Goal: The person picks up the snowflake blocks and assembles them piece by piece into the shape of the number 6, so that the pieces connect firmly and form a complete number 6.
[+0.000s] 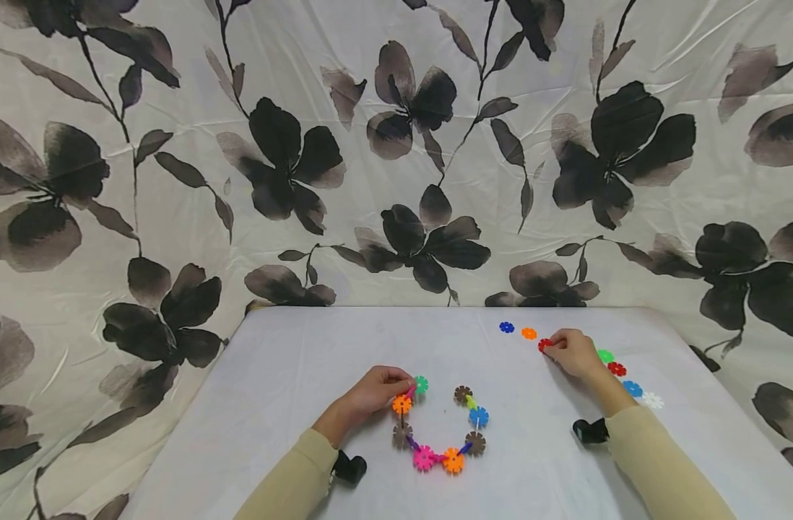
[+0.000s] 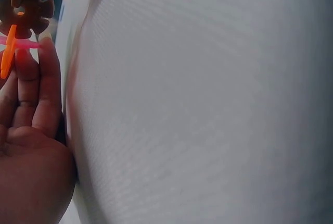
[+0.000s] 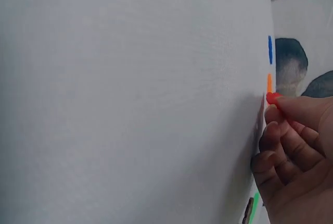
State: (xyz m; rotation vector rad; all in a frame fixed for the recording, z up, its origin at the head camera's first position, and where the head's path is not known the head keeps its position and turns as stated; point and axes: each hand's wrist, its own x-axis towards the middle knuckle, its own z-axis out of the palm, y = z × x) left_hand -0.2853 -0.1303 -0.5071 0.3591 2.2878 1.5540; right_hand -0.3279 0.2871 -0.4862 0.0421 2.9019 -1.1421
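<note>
On the white table, a curved chain of notched plastic discs (image 1: 424, 458) lies in an open ring, in pink, orange, brown, blue and green. My left hand (image 1: 377, 390) grips its upper left end, by a pink disc (image 2: 26, 43) next to the green end disc (image 1: 422, 384). An orange disc (image 2: 9, 52) and a brown disc (image 2: 39, 8) show above the fingers in the left wrist view. Toward the back right, my right hand (image 1: 573, 354) pinches a loose red disc (image 3: 272, 98) between thumb and forefinger. The chain's other end is a brown disc (image 1: 463, 393).
Loose discs run in a slanting row at the right: blue (image 1: 506, 327), orange (image 1: 529, 333), then green (image 1: 606, 356), red (image 1: 617, 369), blue (image 1: 633, 388) and white (image 1: 653, 400) beyond my right hand. A flowered cloth (image 1: 409, 238) hangs behind the table's back edge.
</note>
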